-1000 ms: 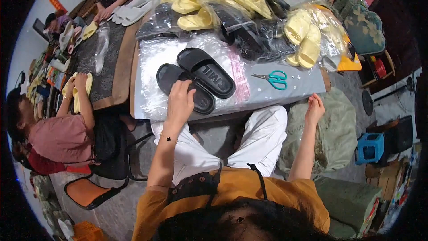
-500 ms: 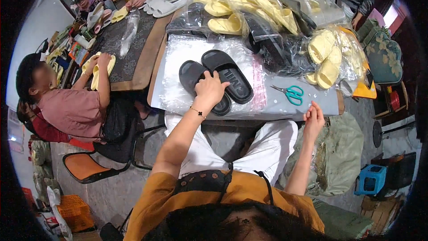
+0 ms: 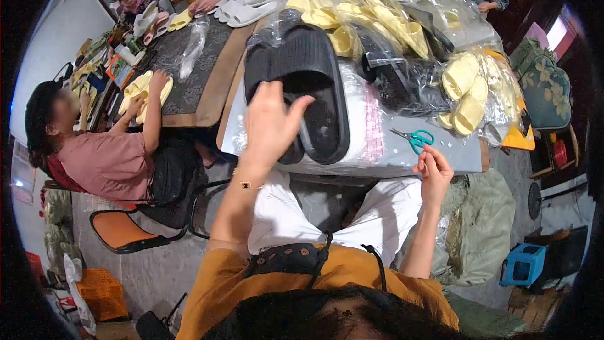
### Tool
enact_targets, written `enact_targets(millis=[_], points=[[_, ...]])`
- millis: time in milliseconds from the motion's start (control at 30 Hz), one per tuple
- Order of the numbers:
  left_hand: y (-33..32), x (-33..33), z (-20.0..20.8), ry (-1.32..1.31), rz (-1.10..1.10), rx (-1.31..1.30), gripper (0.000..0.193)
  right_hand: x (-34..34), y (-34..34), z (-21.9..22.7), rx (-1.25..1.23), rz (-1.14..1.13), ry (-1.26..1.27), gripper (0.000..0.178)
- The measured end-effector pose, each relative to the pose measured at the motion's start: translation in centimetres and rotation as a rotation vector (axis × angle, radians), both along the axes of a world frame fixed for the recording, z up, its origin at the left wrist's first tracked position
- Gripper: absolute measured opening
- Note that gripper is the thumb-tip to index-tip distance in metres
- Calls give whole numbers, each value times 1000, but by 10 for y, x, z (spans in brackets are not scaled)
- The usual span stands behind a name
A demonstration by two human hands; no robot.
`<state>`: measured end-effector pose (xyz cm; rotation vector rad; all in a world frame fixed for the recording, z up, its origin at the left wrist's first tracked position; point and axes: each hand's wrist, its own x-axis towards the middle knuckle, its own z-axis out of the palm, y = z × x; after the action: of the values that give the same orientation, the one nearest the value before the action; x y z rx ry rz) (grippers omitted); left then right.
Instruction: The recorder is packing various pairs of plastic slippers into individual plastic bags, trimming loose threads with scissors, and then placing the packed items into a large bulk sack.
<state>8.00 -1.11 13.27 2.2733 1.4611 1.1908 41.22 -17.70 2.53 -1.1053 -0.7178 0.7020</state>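
1 grey-topped work table (image 3: 453, 160) spans the frame from its middle to the upper right. At upper left stands a dark patterned table (image 3: 165, 97). Across the upper right spreads a heap of bagged slippers (image 3: 408, 30), mostly yellow and black. 1 seated person in a pink top (image 3: 104, 165) occupies the left side.

Just above centre is the pair of black slippers (image 3: 308, 60), raised over the work table, straps toward the top of the frame. Smaller in view, 2 yellow slippers (image 3: 146, 97) lie at left, by that person's hands.

The left hand (image 3: 270, 124), near the centre, is clamped on the black pair, thumb stretched rightward, fingertips partly hidden. Right of centre, the right hand (image 3: 434, 173) has its fingertips drawn together. Just above them lie teal-handled scissors (image 3: 421, 140); whether they touch, I cannot tell.
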Motion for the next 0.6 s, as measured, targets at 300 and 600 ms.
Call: enact_targets(millis=[300, 600], points=[[52, -119, 5, 283, 442, 7, 54, 6, -9, -6, -124, -64, -50, 9], [195, -235, -50, 291, 454, 21, 42, -9, 19, 8, -219, 77, -136, 7]])
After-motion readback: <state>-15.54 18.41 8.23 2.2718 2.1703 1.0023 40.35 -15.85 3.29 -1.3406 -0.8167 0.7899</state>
